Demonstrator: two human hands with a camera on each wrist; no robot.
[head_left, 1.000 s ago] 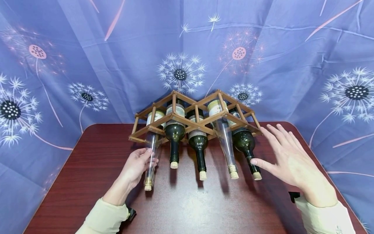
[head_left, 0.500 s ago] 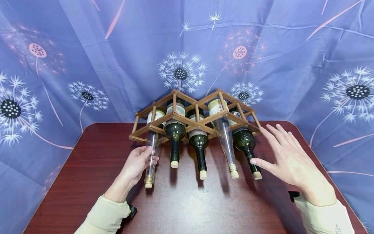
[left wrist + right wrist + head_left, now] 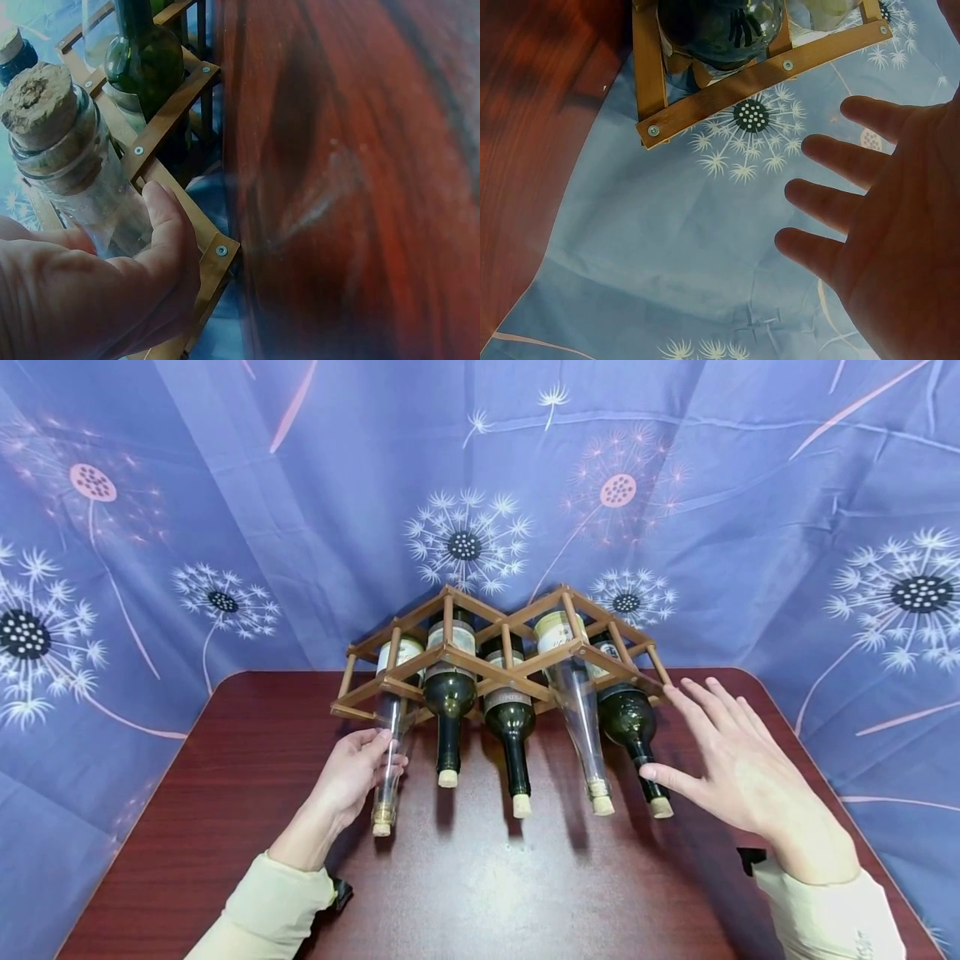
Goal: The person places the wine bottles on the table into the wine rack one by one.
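Observation:
A wooden wine rack (image 3: 525,675) stands at the back of the table with several corked bottles lying in it, necks toward me. My left hand (image 3: 352,777) holds the neck of the leftmost clear glass bottle (image 3: 387,789) between thumb and fingers. In the left wrist view its cork (image 3: 41,105) is seated in the mouth, and the thumb and fingers wrap the glass below it. My right hand (image 3: 738,768) is spread with straight fingers beside the rack's right end, near the dark green bottle (image 3: 628,718). The right wrist view shows nothing in that hand (image 3: 907,217).
Between the outer bottles lie two dark green bottles, one with its neck (image 3: 448,739) left of the other (image 3: 516,768), and another clear bottle (image 3: 581,727). The reddish-brown table (image 3: 480,885) reaches to a blue dandelion-print cloth (image 3: 337,527) behind and at both sides.
The leftmost bottle's cork end sits slightly farther back, with my left hand still on the neck. My right hand keeps its spread pose, and the view tilts slightly.

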